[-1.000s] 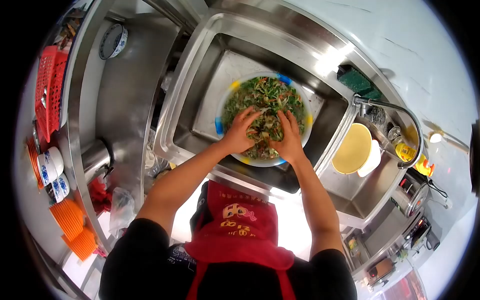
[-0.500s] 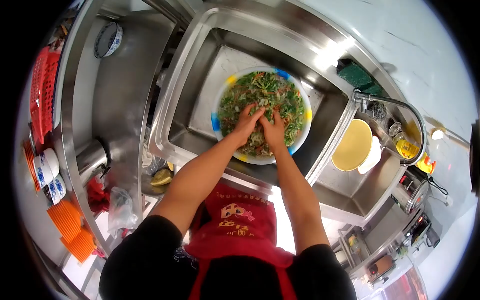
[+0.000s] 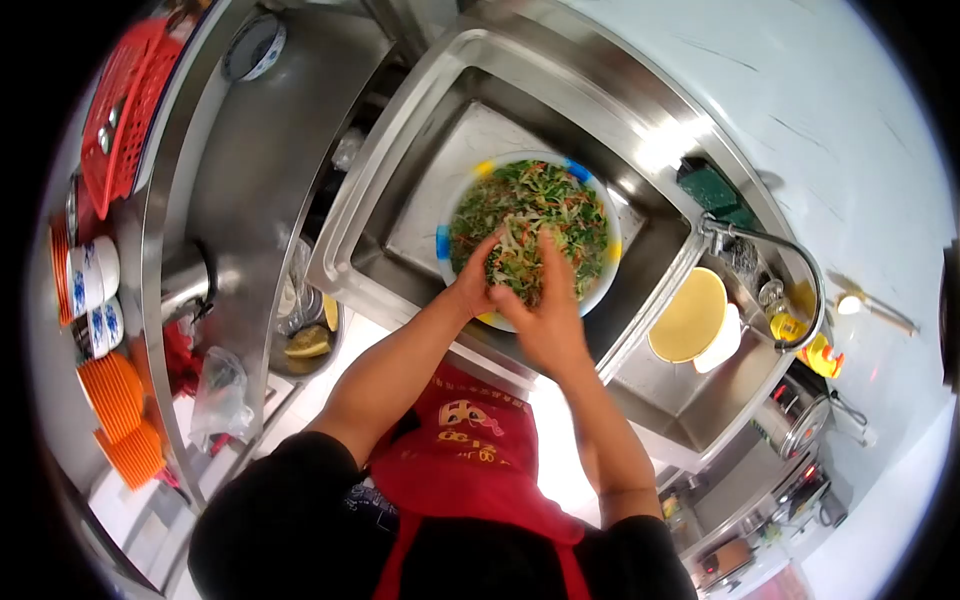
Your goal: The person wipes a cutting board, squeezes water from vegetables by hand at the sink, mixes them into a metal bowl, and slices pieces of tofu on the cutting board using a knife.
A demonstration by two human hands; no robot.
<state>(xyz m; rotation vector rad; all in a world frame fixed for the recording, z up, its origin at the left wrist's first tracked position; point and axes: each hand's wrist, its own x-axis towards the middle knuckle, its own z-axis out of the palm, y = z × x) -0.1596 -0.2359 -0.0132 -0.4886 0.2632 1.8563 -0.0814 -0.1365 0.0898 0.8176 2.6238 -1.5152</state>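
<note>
A round basin [image 3: 612,262] with blue and yellow patches on its rim stands in the large steel sink [image 3: 420,165]. Chopped leafy greens [image 3: 540,200] with orange shreds fill it. My left hand [image 3: 478,278] is at the near left side of the greens, its fingers curved round a clump. My right hand [image 3: 545,305], a little blurred, faces it from the right with fingers and thumb spread against the same clump. The clump lies between both hands, over the basin.
A yellow bowl [image 3: 690,315] and a white container sit in the smaller sink at right, beside the curved faucet [image 3: 815,270]. A green scouring pad [image 3: 712,190] lies on the sink ledge. At left are a steel shelf [image 3: 250,160], red basket [image 3: 135,130] and orange plates [image 3: 110,395].
My hands have drawn back toward me and moved apart, now cupping a clump of greens between them. The camera view has turned and shifted slightly.
</note>
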